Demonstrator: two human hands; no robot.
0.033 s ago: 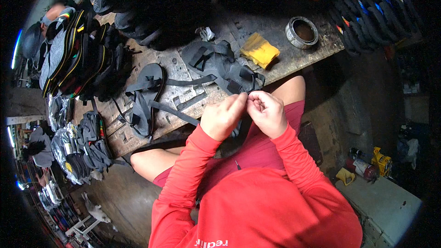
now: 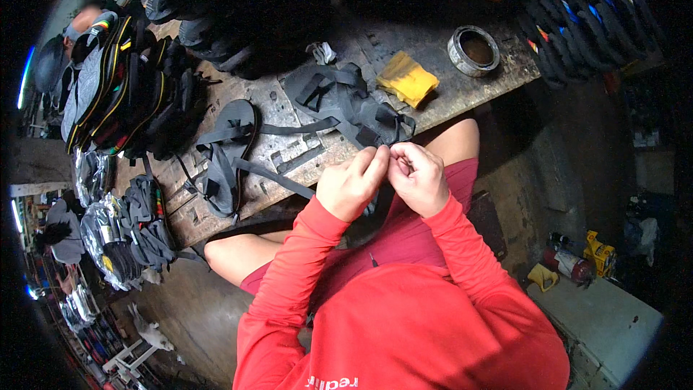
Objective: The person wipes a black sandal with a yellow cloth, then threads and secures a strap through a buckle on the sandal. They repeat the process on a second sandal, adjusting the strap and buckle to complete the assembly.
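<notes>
The left hand [image 2: 352, 182] and right hand [image 2: 421, 178] meet at the fingertips, fingers curled; whether they pinch anything cannot be told. Just beyond them, a black sandal [image 2: 346, 106] lies at the edge of the desk [image 2: 509, 76]. Left of it lies another sandal [image 2: 229, 157] with loose straps; right, a yellow piece [image 2: 408, 81] and a round tin [image 2: 473, 52].

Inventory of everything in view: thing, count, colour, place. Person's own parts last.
Workbench: 1, worn brown, centre
Sandal: 1, dark grey, bench, left
Strapped footwear: count unclear, dark grey, beyond hands
Folded piece: 1, yellow, near tin
Tin: 1, greyish, bench, right
Footwear piles: several, mostly dark, upper left, upper right
Bagged goods: several, clear-wrapped, left
Box: 1, pale, lower right
Sleeves: 2, red, centre
Shorts: 1, maroon, centre
Left hand, right hand: bare, centre; held item indistinct
</notes>
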